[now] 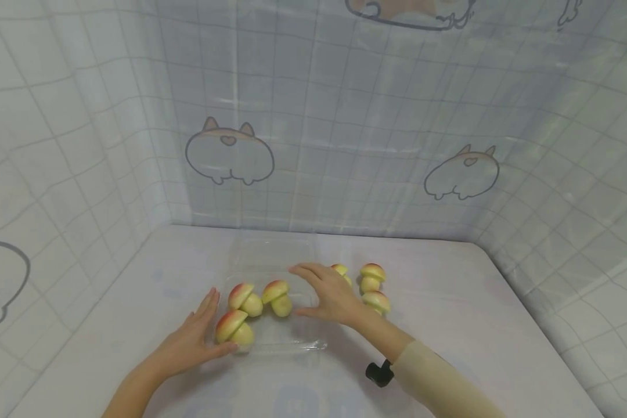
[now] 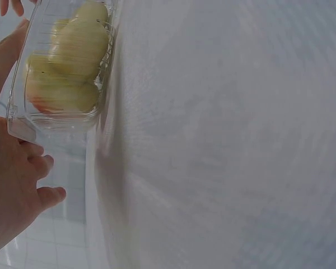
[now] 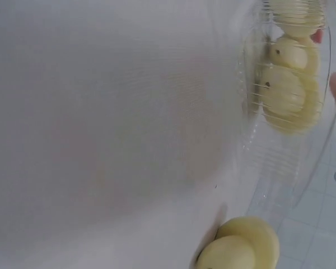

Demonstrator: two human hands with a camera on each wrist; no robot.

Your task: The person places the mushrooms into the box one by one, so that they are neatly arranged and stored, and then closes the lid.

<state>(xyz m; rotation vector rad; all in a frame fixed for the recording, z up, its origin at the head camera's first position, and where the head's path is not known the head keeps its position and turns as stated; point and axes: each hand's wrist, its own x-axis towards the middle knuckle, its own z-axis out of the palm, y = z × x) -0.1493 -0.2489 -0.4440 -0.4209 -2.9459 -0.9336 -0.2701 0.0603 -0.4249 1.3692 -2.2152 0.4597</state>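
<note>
A clear plastic box (image 1: 274,347) with its lid (image 1: 274,251) folded back holds three yellow mushroom-shaped pieces with reddish caps: a front-left piece (image 1: 235,330), one behind it (image 1: 246,299) and a middle one (image 1: 278,298). My left hand (image 1: 190,342) rests at the box's left side, fingers extended and thumb by the front-left piece. In the left wrist view, that thumb lies along the box rim. My right hand (image 1: 330,293) reaches over the box's right side, thumb and fingers spread apart, holding nothing. Its fingertips are near the middle piece without gripping it.
Right of the box, several more pieces stand on the pale table (image 1: 449,325): a far one (image 1: 372,277), a nearer one (image 1: 377,301) and one partly behind my right hand (image 1: 341,271). A black object (image 1: 379,373) shows beside the right sleeve. A grid-patterned curtain (image 1: 345,145) surrounds the table.
</note>
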